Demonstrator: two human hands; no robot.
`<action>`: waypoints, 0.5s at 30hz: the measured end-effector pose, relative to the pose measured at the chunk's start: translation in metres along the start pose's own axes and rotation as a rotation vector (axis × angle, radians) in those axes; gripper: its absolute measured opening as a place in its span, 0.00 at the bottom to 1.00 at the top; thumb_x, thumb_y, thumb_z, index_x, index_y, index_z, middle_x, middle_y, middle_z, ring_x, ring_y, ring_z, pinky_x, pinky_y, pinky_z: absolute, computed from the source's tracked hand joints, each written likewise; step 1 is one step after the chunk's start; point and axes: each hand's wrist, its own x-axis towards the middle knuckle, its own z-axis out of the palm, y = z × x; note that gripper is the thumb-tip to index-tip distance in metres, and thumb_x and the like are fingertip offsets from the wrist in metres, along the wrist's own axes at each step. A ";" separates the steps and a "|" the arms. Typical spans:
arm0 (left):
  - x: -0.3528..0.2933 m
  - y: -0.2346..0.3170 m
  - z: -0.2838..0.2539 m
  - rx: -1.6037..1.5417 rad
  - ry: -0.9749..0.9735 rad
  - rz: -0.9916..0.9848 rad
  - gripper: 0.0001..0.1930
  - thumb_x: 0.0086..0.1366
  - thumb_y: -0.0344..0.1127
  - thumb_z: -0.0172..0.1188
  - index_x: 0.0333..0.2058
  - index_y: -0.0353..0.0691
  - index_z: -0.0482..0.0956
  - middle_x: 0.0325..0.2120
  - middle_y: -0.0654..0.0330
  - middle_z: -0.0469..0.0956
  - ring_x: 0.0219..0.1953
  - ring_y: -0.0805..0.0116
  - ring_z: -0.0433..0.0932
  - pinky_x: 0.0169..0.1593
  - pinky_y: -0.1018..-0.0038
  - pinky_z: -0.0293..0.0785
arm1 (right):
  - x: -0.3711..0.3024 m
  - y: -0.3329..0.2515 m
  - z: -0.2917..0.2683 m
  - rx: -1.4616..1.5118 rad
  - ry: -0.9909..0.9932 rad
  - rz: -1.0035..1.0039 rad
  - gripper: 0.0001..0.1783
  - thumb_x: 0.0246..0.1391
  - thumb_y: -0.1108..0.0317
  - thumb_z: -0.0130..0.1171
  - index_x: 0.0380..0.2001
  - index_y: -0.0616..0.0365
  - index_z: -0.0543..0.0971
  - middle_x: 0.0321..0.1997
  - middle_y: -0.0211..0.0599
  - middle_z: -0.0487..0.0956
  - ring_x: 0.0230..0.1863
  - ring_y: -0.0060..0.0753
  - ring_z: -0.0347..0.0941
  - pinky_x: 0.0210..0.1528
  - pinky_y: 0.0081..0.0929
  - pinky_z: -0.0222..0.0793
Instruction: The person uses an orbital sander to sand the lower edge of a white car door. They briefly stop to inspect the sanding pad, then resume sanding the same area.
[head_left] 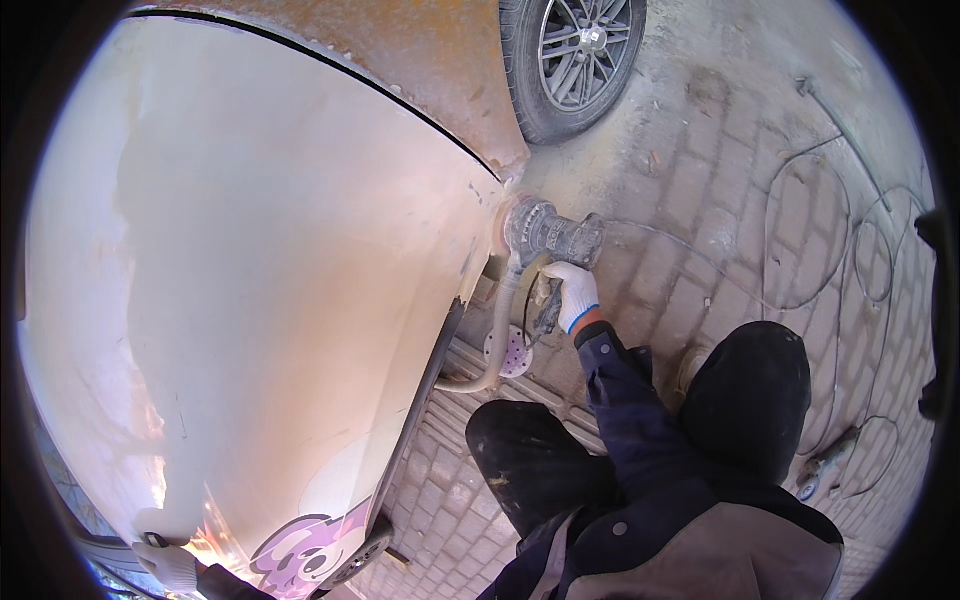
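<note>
A dust-covered round power sander [548,235] has its pad against the lower edge of a pale car body panel [250,200]. My right hand [572,295], in a white knit glove, is closed on the sander's underside, close to its hanging lines. From the tool a grey dust hose [502,320] drops and bends toward the panel. At the lower left, my gloved left hand [172,566] rests at the panel, its fingers by a small dark piece [155,540] that looks like a door handle. The finger grip there is too small to make out.
A rust-brown body section [420,60] and a wheel [590,50] are at the far side. A purple-and-white sanding disc [510,352] lies below the hose. A thin cable [700,255] loops over dusty paving [690,190]. Another hand-held tool [828,465] lies right of my knees.
</note>
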 end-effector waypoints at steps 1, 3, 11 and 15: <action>0.001 -0.001 0.001 0.010 -0.001 -0.013 0.32 0.73 0.63 0.47 0.60 0.44 0.80 0.55 0.57 0.82 0.54 0.57 0.82 0.57 0.66 0.76 | 0.000 -0.001 0.001 -0.001 0.009 -0.003 0.07 0.54 0.72 0.60 0.34 0.64 0.83 0.21 0.39 0.78 0.18 0.34 0.73 0.22 0.32 0.69; 0.003 -0.004 0.002 -0.021 0.004 0.013 0.33 0.73 0.63 0.47 0.60 0.43 0.80 0.55 0.57 0.82 0.53 0.57 0.82 0.57 0.66 0.76 | 0.000 -0.001 0.002 -0.015 -0.016 0.000 0.07 0.55 0.72 0.60 0.33 0.64 0.83 0.21 0.40 0.78 0.18 0.35 0.72 0.22 0.32 0.69; -0.008 0.009 -0.002 -0.044 0.014 -0.035 0.33 0.72 0.64 0.49 0.60 0.43 0.80 0.55 0.57 0.83 0.53 0.57 0.82 0.57 0.67 0.76 | 0.004 -0.006 0.009 0.015 -0.004 -0.043 0.07 0.55 0.71 0.58 0.30 0.65 0.82 0.20 0.41 0.77 0.18 0.36 0.72 0.22 0.33 0.69; -0.015 0.017 -0.004 0.021 0.043 -0.029 0.34 0.72 0.64 0.49 0.60 0.43 0.80 0.55 0.57 0.83 0.53 0.56 0.82 0.57 0.67 0.76 | 0.004 -0.008 0.010 0.004 0.001 -0.023 0.07 0.56 0.71 0.58 0.31 0.65 0.81 0.20 0.40 0.77 0.19 0.36 0.72 0.22 0.34 0.69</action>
